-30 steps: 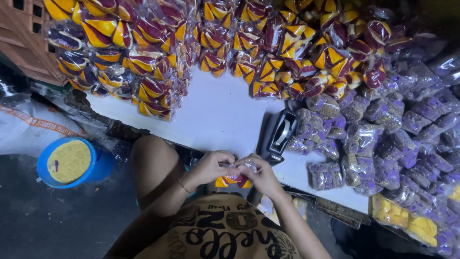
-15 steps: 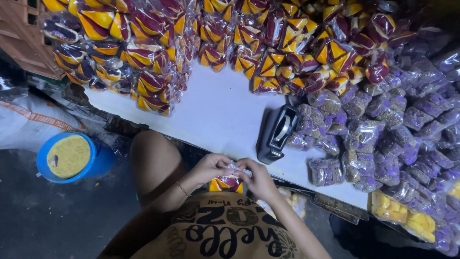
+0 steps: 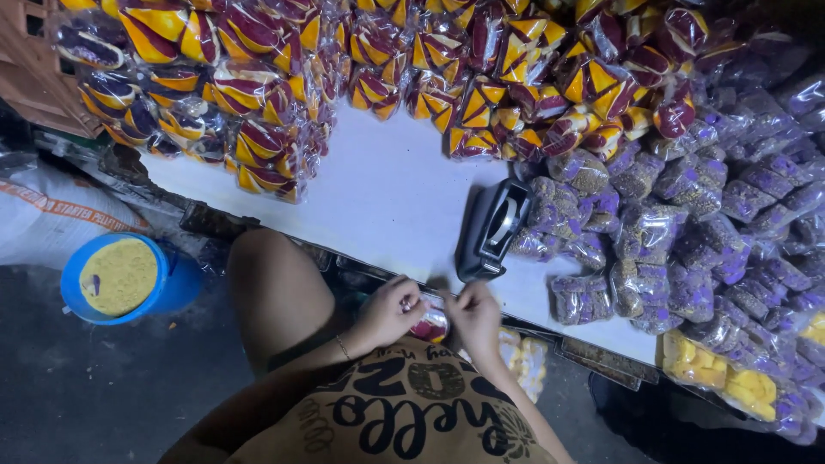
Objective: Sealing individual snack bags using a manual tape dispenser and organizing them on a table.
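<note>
My left hand (image 3: 388, 313) and my right hand (image 3: 474, 315) meet close to my body at the white table's (image 3: 395, 198) near edge. Between them they pinch a small clear packet of red and yellow sweets (image 3: 432, 323), mostly hidden by the fingers. A black tape dispenser (image 3: 492, 228) stands on the table just beyond my right hand.
Packets of yellow, purple and red striped sweets (image 3: 258, 94) are heaped along the table's far and left sides. Packets of purple sweets (image 3: 670, 223) crowd the right, with yellow ones (image 3: 730, 387) at the near right. A blue bucket of yellow powder (image 3: 120, 279) sits on the dark floor at left.
The view has tilted slightly. Both hands stay together on the packet and have shifted a little toward the table edge.
</note>
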